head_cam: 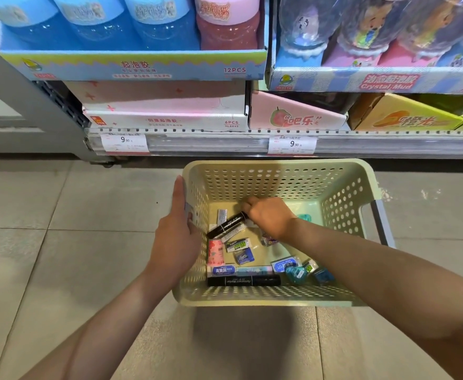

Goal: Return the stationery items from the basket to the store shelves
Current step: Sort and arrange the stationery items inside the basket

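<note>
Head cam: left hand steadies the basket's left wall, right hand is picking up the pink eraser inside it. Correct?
Not quite. The head view shows the right hand gripping a black marker, not the pink eraser, which lies untouched on the basket floor. The rest holds: the left hand steadies the left wall of the basket.

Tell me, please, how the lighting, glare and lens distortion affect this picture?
Head view: even light; a soft shadow on the floor under the basket; glare on the clear jars at upper right; wide-angle bending curves the shelf rail; the hands and the marker stay sharp.
</note>
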Motion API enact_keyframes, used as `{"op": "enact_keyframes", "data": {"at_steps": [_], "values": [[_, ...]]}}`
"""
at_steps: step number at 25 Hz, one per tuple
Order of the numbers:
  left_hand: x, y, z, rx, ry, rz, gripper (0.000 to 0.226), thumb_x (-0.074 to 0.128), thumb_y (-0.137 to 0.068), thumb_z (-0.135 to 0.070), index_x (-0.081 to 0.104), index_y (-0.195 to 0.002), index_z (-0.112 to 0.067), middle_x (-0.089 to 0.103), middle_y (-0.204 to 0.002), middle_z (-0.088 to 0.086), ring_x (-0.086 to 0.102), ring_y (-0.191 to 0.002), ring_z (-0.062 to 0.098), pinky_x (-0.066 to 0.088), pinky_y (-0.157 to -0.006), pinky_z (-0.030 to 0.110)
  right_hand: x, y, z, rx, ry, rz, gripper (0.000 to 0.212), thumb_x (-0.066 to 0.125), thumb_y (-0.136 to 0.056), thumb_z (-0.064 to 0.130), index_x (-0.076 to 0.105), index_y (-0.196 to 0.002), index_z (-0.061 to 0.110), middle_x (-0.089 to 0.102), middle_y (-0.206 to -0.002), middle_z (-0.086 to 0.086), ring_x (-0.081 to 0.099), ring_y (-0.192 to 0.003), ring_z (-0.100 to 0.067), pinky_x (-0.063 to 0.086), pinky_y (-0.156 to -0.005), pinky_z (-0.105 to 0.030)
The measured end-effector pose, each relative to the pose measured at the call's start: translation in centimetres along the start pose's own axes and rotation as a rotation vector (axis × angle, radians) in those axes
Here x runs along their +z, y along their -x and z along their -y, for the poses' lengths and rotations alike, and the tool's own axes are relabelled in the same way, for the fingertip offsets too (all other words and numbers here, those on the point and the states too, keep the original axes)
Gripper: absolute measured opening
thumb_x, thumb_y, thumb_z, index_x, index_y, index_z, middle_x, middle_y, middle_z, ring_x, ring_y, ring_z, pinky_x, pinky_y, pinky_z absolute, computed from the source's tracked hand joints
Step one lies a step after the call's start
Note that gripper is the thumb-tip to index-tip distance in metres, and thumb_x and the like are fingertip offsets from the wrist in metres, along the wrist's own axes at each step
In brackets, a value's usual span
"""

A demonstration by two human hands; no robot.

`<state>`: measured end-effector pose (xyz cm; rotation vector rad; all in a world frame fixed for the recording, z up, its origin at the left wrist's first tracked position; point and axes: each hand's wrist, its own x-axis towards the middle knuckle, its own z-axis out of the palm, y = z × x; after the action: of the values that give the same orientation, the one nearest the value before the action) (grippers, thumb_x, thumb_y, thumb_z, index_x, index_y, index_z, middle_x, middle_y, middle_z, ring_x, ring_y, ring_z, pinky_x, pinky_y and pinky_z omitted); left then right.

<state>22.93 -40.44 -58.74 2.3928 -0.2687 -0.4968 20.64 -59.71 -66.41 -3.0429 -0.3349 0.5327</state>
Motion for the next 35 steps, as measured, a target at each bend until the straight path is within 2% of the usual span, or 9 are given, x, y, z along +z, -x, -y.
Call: {"op": "enact_keyframes", "data": {"at_steps": [5, 10, 13, 16, 18, 22, 24, 28, 35], "values": [[0.0, 0.0, -0.1, -0.011, 0.0, 0.001, 0.077, 0.041, -0.094, -0.006, -0.007, -0.148, -0.035, 0.048, -0.072, -0.013, 0.055, -0.061, 0.012, 0.039, -0.048, 0.022, -1.0, 1.7, -1.1, 0.048, 0.114, 0.026, 0.034, 0.047, -0.092, 0.002, 0.049, -0.125, 0.007, 0.06, -0.112, -0.007, 0.063, -0.095, -0.023, 0.054, -0.071, -0.029], [-0.2, 0.2, -0.4, -0.013, 0.01, 0.016, 0.075, 0.041, -0.095, -0.011, -0.007, -0.148, -0.033, 0.046, -0.074, -0.019, 0.053, -0.062, 0.005, 0.035, -0.048, 0.019, -1.5, 4.0, -3.2, 0.169, 0.151, 0.083, 0.025, 0.049, -0.09, 0.008, 0.058, -0.113, 0.01, 0.061, -0.111, -0.004, 0.055, -0.106, -0.022, 0.045, -0.067, -0.024], [-0.2, 0.2, -0.3, -0.011, 0.015, 0.016, 0.075, 0.041, -0.095, -0.01, -0.007, -0.148, -0.033, 0.045, -0.075, -0.017, 0.054, -0.064, 0.006, 0.037, -0.049, 0.02, -1.7, 4.9, -3.9, 0.216, 0.187, 0.166, 0.022, 0.052, -0.089, 0.008, 0.059, -0.109, 0.009, 0.064, -0.098, -0.002, 0.06, -0.091, -0.02, 0.05, -0.07, -0.024], [-0.2, 0.2, -0.3, -0.01, 0.015, 0.018, 0.075, 0.041, -0.095, -0.01, -0.007, -0.148, -0.033, 0.05, -0.081, -0.01, 0.055, -0.065, 0.007, 0.041, -0.052, 0.023, -2.0, 5.3, -4.2, 0.189, 0.242, 0.271, 0.015, 0.048, -0.091, 0.005, 0.055, -0.104, 0.007, 0.052, -0.082, -0.001, 0.053, -0.076, -0.019, 0.051, -0.077, -0.026], [-0.2, 0.2, -0.2, -0.005, 0.014, 0.018, 0.075, 0.041, -0.095, -0.01, -0.007, -0.149, -0.033, 0.052, -0.089, -0.005, 0.054, -0.066, 0.007, 0.043, -0.054, 0.025, -2.1, 5.3, -4.2, 0.18, 0.237, 0.297, 0.018, 0.046, -0.091, 0.004, 0.053, -0.108, 0.007, 0.046, -0.075, -0.002, 0.051, -0.075, -0.019, 0.052, -0.08, -0.026], [-0.3, 0.3, -0.5, 0.004, 0.012, 0.026, 0.075, 0.04, -0.095, -0.008, -0.006, -0.149, -0.031, 0.05, -0.092, -0.005, 0.05, -0.064, 0.003, 0.036, -0.051, 0.017, -1.4, 5.2, -4.2, 0.2, 0.219, 0.32, 0.049, 0.046, -0.09, -0.002, 0.029, -0.136, 0.002, 0.038, -0.062, -0.001, 0.046, -0.057, -0.016, 0.045, -0.063, -0.022], [-0.3, 0.3, -0.6, 0.003, 0.01, 0.027, 0.075, 0.04, -0.095, -0.008, -0.006, -0.15, -0.03, 0.05, -0.093, -0.006, 0.05, -0.064, 0.002, 0.035, -0.051, 0.016, -1.1, 5.3, -4.3, 0.209, 0.252, 0.329, 0.053, 0.045, -0.092, -0.002, 0.024, -0.14, 0.0, 0.051, -0.072, -0.002, 0.051, -0.063, -0.017, 0.044, -0.062, -0.022], [-0.3, 0.4, -0.7, 0.003, 0.007, 0.026, 0.076, 0.041, -0.095, -0.007, -0.006, -0.149, -0.031, 0.05, -0.095, -0.006, 0.05, -0.065, 0.002, 0.036, -0.051, 0.016, -0.9, 5.1, -5.0, 0.216, 0.356, 0.319, 0.032, 0.038, -0.096, 0.006, 0.045, -0.127, 0.007, 0.059, -0.117, -0.005, 0.06, -0.104, -0.023, 0.049, -0.081, -0.03], [-0.3, 0.4, -0.6, 0.007, 0.004, 0.019, 0.076, 0.04, -0.094, -0.005, -0.005, -0.149, -0.031, 0.048, -0.08, -0.014, 0.05, -0.063, 0.002, 0.034, -0.05, 0.015, -1.2, 4.8, -4.6, 0.344, 0.248, 0.264, 0.027, 0.043, -0.091, -0.001, 0.053, -0.116, 0.005, 0.061, -0.117, -0.01, 0.06, -0.108, -0.029, 0.049, -0.085, -0.034]]}}
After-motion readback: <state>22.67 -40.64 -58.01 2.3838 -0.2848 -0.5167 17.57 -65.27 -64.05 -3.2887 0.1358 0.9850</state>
